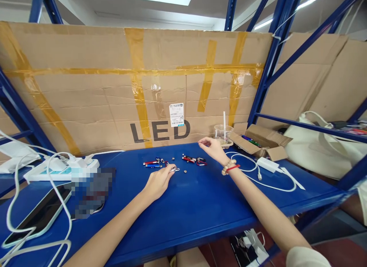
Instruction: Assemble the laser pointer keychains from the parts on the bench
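Observation:
My left hand [157, 183] is closed, thumb and fingers pinching a small silver metal clip [174, 169] above the blue shelf [197, 205]; whatever else it holds is hidden by the fingers. Raised to the right, my right hand [212, 149] has its fingertips drawn together, and I cannot make out what is in them. Beyond my left hand lie small red [149, 163] and blue tubes [152, 166], like keychain lights. Between the hands are a red tube [188, 158], a red carabiner [201, 163] and small round silver pieces, one a disc [185, 171].
Behind stands a taped cardboard sheet [109, 118]. At right are a plastic cup [223, 132] with a straw, an open cardboard box [268, 140], a white charger [267, 165] with cable and a white bag [315, 144]. A power strip [37, 176] and phone [40, 213] lie left.

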`<state>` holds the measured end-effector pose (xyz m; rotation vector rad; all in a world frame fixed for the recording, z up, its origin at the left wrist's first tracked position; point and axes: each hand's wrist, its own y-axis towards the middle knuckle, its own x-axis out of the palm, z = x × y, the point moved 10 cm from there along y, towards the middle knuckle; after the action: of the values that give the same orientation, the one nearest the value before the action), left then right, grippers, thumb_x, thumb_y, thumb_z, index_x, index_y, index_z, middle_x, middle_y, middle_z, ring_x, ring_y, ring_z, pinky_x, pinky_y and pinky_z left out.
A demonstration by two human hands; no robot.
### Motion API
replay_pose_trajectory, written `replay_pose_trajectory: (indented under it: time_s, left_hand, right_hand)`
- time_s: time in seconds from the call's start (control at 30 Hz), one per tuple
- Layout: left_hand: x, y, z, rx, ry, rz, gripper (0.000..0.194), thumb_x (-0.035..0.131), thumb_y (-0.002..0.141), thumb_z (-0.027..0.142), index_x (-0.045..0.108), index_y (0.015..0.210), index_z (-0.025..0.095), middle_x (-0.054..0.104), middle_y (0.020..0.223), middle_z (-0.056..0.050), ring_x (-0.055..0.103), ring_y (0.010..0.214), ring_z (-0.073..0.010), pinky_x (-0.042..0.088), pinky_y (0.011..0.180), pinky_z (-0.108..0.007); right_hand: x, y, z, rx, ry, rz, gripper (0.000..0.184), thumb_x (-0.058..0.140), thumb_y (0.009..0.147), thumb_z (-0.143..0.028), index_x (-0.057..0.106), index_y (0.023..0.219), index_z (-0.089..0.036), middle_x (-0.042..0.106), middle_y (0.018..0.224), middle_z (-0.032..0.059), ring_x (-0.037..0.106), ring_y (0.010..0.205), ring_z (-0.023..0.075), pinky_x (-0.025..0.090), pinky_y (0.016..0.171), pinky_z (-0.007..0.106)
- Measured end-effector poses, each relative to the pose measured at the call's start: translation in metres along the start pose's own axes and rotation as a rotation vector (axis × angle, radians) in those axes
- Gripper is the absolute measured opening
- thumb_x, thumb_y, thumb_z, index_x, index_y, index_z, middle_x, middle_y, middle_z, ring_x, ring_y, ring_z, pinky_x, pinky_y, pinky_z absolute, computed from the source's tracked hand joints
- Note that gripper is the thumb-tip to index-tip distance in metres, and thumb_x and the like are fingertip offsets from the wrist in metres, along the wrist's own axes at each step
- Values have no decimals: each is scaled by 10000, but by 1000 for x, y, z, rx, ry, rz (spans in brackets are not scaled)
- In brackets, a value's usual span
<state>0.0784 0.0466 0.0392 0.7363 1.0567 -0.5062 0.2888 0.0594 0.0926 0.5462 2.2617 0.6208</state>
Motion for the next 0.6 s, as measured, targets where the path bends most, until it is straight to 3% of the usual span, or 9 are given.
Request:
replay_pose_trajectory:
  time_s: [0.13,0.2,0.3,0.4,0.5,0.6]
  left_hand:
    - [1,2,1,-14,3,-5,275,236,903,290,430,1089,231,609,991,-13,584,851,-142,421,715,-229]
    - [2,2,2,-12,-24,-6,271,250,903,284,436,1092,225,611,990,-14,586,854,-136,419,736,-227]
    - [3,1,0,-23,-54,-2,268,259,904,287,421,1111,237,604,1016,-6,587,869,-140,423,734,-234]
    - [4,-1,-3,-22,-57,-21,266,244,907,281,405,1116,241,605,1015,-4,590,866,-141,427,706,-230]
    - [1,-2,0,49,3,-3,268,233,912,278,415,1101,225,598,1026,-20,581,895,-155,429,710,-242]
    - [-1,-2,1,67,65,13,274,226,914,274,431,1084,209,599,1013,-35,579,889,-159,433,711,-248]
  right_hand:
    - [8,-15,-2,0,51,42,233,512,763,-353,612,806,-147,628,742,42,563,620,124,463,593,242]
    - [23,-26,-18,-53,110,-51,276,491,787,-393,606,848,-149,614,742,41,544,572,110,444,521,220]
    - [53,-48,-61,-264,102,-263,278,486,805,-392,623,924,-182,601,858,51,548,617,104,455,570,221]
    - [71,-67,-84,-409,35,-345,290,467,824,-389,620,1004,-221,587,922,53,561,648,107,470,628,236]
    - [82,-78,-91,-516,-28,-368,273,453,841,-360,614,1034,-253,589,932,45,574,773,138,470,686,248]
    - [84,-78,-85,-512,-63,-332,274,443,848,-346,604,1055,-265,581,974,48,576,723,124,473,623,234]
